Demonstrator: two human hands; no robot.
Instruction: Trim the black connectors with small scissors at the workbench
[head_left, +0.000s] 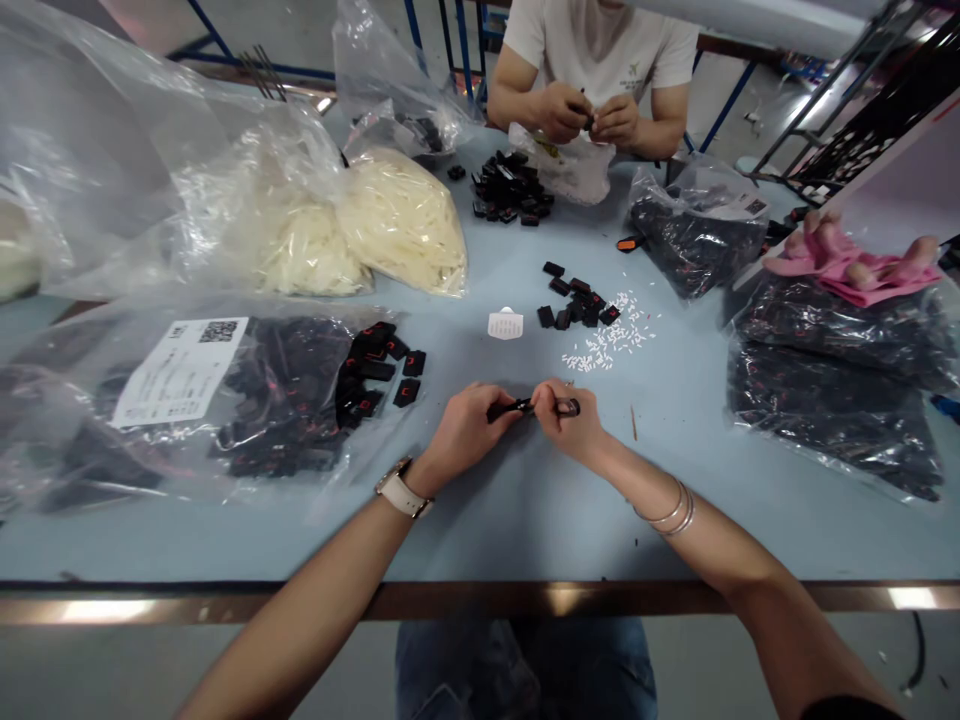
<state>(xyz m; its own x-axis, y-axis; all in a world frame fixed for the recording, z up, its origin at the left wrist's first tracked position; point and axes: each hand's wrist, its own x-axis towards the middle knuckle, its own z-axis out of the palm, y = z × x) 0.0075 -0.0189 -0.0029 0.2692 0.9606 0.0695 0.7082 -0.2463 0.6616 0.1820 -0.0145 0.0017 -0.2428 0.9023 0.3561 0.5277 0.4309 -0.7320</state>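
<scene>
My left hand (pixel 472 425) pinches a small black plastic part (pixel 501 410) between thumb and fingers, above the near middle of the table. Against it, my right hand (pixel 568 418) is closed around a slim dark tool (pixel 571 407) whose rounded end sticks out past the fingers. The two hands almost meet, and the fingers hide where part and tool touch. Just beyond them lie a scatter of tiny white pieces (pixel 611 335) and a small group of black plastic parts (pixel 577 300). A white paper label (pixel 505 323) rests ahead of my left hand.
On the left, an open clear bag (pixel 180 375) spills black parts; behind it stand bags of cream-coloured pieces (pixel 405 220). Bags of black parts (pixel 832 390) with pink gloves (pixel 855 265) on top fill the right. Across the table a co-worker (pixel 600 70) handles a small part.
</scene>
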